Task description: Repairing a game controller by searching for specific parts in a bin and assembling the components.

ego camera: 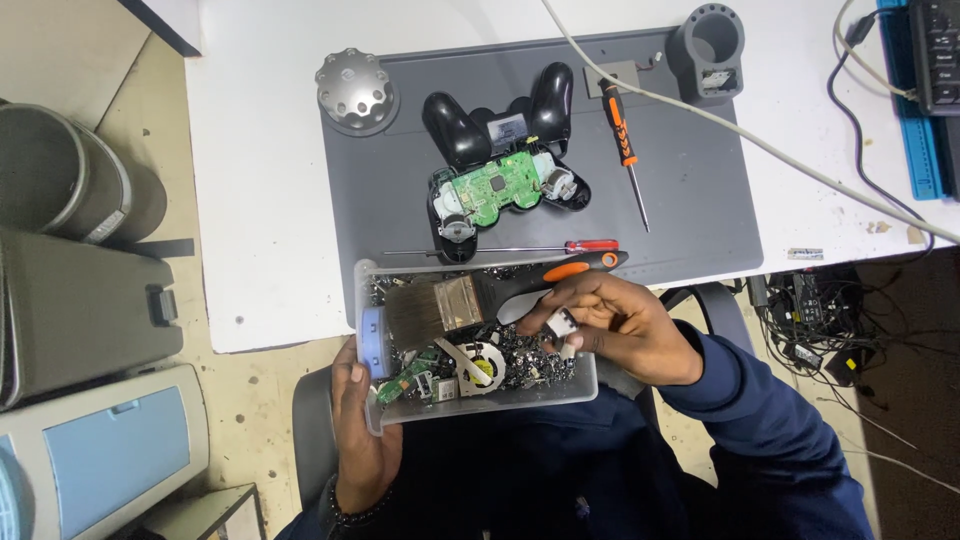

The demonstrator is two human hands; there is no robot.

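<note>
Two hands are in view: the left hand (358, 430) and the right hand (620, 322). There is one clear plastic bin (478, 400), and one paintbrush (470, 298) lies across it. The bin holds one small round fan (478, 362), one loose green circuit board (405, 381) and a heap of tiny dark parts too many and too small to count. One small white part (560, 322) sits in the fingers. On the one grey mat (700, 190) there is one opened black game controller (500, 165) showing one green board. Screwdrivers number two: one orange-and-black screwdriver (622, 140) and one thin red-handled screwdriver (530, 247). There is one round silver knob-like disc (356, 90) and one grey cylindrical holder (708, 50).
</note>
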